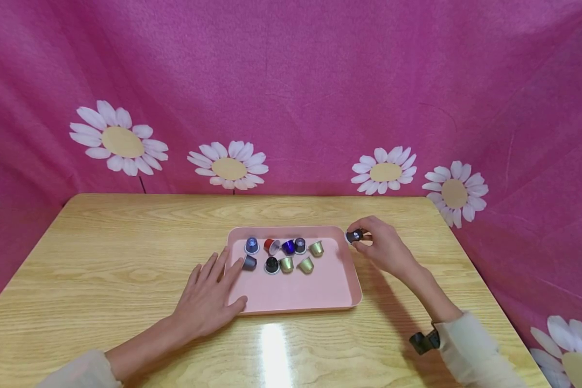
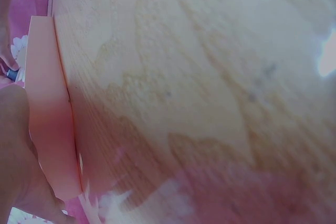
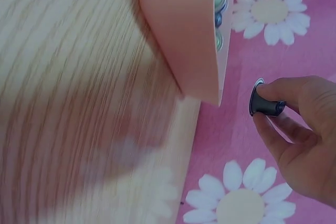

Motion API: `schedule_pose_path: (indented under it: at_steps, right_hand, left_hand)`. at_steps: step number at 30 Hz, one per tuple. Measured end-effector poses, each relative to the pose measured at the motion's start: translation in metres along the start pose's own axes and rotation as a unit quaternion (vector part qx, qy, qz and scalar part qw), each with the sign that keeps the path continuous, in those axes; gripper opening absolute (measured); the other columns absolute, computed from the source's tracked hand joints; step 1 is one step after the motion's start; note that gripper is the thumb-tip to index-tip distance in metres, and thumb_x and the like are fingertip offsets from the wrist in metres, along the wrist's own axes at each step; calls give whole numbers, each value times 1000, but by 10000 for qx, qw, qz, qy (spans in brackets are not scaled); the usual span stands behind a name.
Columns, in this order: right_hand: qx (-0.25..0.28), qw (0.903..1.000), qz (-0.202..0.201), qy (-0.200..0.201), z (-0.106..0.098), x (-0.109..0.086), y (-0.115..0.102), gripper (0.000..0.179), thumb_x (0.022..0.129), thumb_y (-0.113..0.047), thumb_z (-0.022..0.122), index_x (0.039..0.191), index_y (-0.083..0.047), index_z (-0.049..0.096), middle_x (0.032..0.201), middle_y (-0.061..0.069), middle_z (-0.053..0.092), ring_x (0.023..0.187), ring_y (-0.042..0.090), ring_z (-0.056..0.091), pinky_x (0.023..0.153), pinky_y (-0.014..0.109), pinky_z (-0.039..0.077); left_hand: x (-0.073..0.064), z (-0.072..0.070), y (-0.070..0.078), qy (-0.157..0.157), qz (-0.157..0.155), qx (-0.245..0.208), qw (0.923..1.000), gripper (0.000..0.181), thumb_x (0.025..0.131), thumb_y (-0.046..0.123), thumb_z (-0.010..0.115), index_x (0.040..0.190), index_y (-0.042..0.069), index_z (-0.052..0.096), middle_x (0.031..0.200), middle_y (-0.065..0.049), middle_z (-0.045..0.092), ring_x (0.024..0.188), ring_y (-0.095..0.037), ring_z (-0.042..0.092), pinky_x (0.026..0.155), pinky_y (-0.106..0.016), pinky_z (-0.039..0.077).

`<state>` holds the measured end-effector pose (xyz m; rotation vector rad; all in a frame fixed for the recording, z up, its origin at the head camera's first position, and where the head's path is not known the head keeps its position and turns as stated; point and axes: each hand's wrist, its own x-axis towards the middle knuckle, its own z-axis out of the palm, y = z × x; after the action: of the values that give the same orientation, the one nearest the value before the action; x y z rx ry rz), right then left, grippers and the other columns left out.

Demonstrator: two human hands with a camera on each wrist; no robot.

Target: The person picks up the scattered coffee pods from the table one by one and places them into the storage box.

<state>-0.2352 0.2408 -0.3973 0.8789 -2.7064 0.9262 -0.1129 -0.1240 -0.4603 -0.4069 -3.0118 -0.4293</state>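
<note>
A pink tray (image 1: 291, 293) on the wooden table holds several coffee capsules. In its back row are a light blue capsule (image 1: 251, 244), a red one (image 1: 270, 246) on its side, a deep blue one (image 1: 288, 247), a dark purple-grey one (image 1: 300, 244) and a pale gold one (image 1: 316, 248). Nearer the front are a slate-grey capsule (image 1: 249, 262), a black one (image 1: 271, 264) and two pale gold capsules (image 1: 306, 265). My left hand (image 1: 206, 299) lies over the tray's left rim, fingers extended. Beyond the back right corner, my right hand (image 1: 388, 248) pinches a dark capsule (image 3: 268, 103) between thumb and fingers.
The wooden table (image 1: 126, 258) extends around the tray on all sides. Behind it and along the right hangs a magenta cloth (image 1: 291, 97) printed with white daisies. A small black device (image 1: 424, 341) sits at the right wrist, by the pale sleeve.
</note>
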Motion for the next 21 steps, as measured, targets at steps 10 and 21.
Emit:
schedule_pose_path:
  at_steps: [10,21]
  right_hand:
    - [205,9993,-151,-280,12,-1,-15,27,81,12,74,105,-2,69,101,10,64,92,26,69,81,39,58]
    - [373,9968,-175,-677,31,-3,-17,29,80,12,74,103,-3,67,98,7,67,90,23,66,78,36,58]
  left_hand:
    - [1,0,0,18,30,5,10000,76,92,50,58,155,13,39,163,-18,18,145,-45,22,112,-64,18]
    - [1,-1,1,14,24,-28,10000,75,92,49,59,155,12,39,163,-18,19,144,-45,22,112,-64,18]
